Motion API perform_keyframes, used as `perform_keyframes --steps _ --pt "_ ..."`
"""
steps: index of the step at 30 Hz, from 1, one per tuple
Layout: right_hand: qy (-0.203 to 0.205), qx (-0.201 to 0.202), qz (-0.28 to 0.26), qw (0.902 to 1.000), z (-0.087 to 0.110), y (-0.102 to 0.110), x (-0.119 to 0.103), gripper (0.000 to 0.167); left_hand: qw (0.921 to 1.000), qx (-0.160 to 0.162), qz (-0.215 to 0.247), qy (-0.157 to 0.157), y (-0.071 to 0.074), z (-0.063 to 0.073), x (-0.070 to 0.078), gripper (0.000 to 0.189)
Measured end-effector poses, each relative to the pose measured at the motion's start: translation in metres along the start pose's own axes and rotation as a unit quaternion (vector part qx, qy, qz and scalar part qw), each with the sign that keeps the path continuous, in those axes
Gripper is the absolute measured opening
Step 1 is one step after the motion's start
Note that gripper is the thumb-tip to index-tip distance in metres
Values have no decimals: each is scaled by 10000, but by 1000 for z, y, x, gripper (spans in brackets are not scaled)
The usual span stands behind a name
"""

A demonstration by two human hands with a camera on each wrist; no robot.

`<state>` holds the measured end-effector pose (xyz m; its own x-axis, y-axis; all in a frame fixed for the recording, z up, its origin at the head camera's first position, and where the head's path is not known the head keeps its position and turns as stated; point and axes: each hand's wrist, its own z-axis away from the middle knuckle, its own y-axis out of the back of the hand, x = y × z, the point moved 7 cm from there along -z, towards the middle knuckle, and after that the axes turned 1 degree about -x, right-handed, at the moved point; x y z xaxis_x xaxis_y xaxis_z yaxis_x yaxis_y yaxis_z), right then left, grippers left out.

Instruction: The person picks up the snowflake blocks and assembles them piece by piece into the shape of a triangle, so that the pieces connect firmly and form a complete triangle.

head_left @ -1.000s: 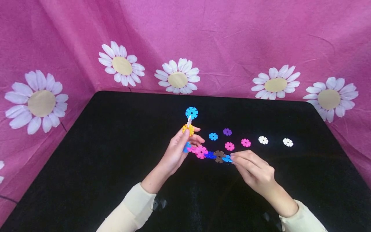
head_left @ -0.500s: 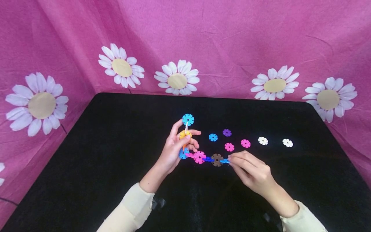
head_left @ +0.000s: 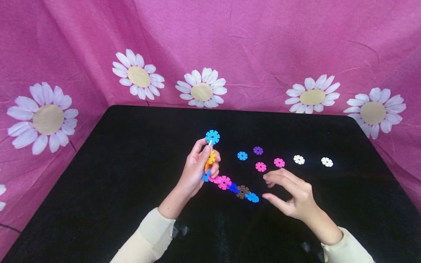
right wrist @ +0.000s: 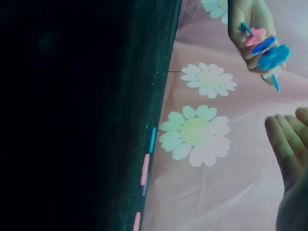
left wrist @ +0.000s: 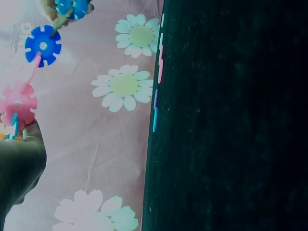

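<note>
Left hand [head_left: 192,170] grips the disc chain [head_left: 224,182] around its yellow disc [head_left: 211,157], chain held up off the black table [head_left: 131,164]. Right hand [head_left: 297,195] holds nothing, thumb and fingers apart, just beside the chain's blue end disc [head_left: 252,197]. Six loose discs [head_left: 261,167] lie beyond on the table.

Wide room here on the left of the worktop [head_left: 98,197], a broad lane! In the middle, though, the disc chain [head_left: 227,182] blocks the way, slanting from the left hand [head_left: 194,168] toward the right hand [head_left: 299,195], just a slim gap at its near end. Beyond, six loose discs [head_left: 258,167] obstruct the sweep, and pink cloth [head_left: 250,44] walls off the far edge.
</note>
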<state>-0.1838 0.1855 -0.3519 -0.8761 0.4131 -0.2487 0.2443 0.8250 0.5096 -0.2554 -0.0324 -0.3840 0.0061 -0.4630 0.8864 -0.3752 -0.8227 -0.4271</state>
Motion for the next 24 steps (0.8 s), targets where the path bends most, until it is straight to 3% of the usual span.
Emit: perform_keyframes --steps 2,4,7,10,12,16,20,24 --pt "-509 -44 262 9984 -1 1 12 29 10000 -45 27 12 -2 0 0 14" --pt "-1221 -313 687 9896 -2 -3 29 17 10000 -67 48 24 -3 0 -1 13" --pt "-2266 -1086 1163 9609 0 -14 57 18 10000 -81 28 -35 -5 2 -1 13" --pt "-2864 -1840 1371 9302 4 -27 78 22 9997 -171 30 -192 -8 4 -2 13" --pt "-2942 -2175 1434 9196 5 -34 87 23 9993 -228 34 -280 -9 5 -2 15" --pt "-2806 -2622 1575 9098 6 -44 94 21 9985 -349 0 -416 -10 5 -1 19" --pt "-2776 -2818 1586 9046 7 -46 95 16 9977 -460 -10 -499 -12 3 0 31" --pt "-2888 -2754 1435 9056 8 -45 97 15 9975 -505 -24 -486 -13 3 0 44"
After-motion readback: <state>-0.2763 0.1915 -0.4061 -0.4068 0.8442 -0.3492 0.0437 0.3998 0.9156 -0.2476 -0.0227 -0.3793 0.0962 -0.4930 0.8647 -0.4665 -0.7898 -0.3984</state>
